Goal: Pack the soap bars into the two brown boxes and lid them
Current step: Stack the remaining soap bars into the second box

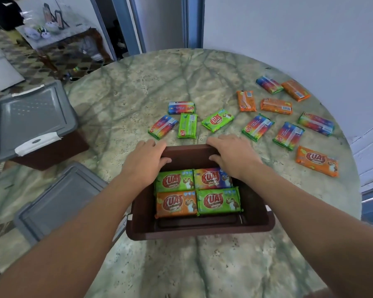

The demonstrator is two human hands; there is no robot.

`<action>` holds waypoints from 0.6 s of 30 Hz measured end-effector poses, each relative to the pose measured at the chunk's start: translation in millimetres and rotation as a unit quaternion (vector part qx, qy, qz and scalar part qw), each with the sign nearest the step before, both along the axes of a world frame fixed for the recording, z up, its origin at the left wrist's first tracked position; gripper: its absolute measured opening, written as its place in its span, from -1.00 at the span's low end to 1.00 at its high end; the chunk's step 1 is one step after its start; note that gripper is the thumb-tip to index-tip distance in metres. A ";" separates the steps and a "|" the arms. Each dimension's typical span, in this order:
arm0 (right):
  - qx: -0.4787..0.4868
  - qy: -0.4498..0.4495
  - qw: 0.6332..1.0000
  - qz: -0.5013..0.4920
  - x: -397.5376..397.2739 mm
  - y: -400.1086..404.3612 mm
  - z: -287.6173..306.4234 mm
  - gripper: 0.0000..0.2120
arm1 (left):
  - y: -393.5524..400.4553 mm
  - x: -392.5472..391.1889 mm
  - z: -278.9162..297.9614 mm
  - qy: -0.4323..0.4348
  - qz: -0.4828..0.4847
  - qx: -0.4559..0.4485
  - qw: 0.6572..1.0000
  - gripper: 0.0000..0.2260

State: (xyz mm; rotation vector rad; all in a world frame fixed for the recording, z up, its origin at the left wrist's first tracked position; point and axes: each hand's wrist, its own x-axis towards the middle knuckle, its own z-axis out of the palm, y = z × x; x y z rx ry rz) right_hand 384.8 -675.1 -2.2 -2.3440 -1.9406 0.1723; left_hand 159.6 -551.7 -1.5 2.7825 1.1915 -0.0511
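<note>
I am looking down at a round marble table (138, 87). An open brown box (256, 222) is sitting near me at the table's middle. Both hands are gripping its far rim: the left hand (145, 157) has its fingers curled over the far-left corner with the thumb inside, and the right hand (230, 154) is doing the same on the far-right part of the rim.

Inside the box four soap bars are lying flat in two rows: a green bar (174, 181) far left, a rainbow bar (210, 178) far right, partly under my right wrist, an orange bar (176, 204) near left, and another green bar (219, 201) near right.

Loose bars are lying scattered on the table beyond the box: a cluster of four (186, 125) just past my left hand, and a wider spread to the right (278, 104), with one orange bar (317, 161) lying nearest on the right.

A grey lid (58, 201) is lying at the near left, its edge touching the box. Further left, a second brown box (52, 153) is standing with a grey lid (32, 117) sitting on top.
</note>
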 end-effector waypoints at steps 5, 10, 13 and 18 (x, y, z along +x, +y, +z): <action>-0.005 -0.002 1.000 0.007 4.4 17.9 -1.0 -0.75 | 16.6 4.0 -1.9 -0.005 0.006 0.005 1.000 -0.68; -0.031 0.029 0.999 0.007 6.9 19.0 10.8 -0.59 | 21.0 2.0 2.2 0.024 -0.021 -0.003 0.999 -0.65; -0.036 0.175 0.983 -0.043 8.0 35.8 21.7 -0.38 | 28.4 5.5 19.1 -0.041 0.013 -0.138 0.990 -0.52; -0.077 0.191 0.977 -0.048 14.9 102.4 8.0 -0.70 | 70.8 43.2 31.1 -0.160 0.064 -0.130 0.976 -0.66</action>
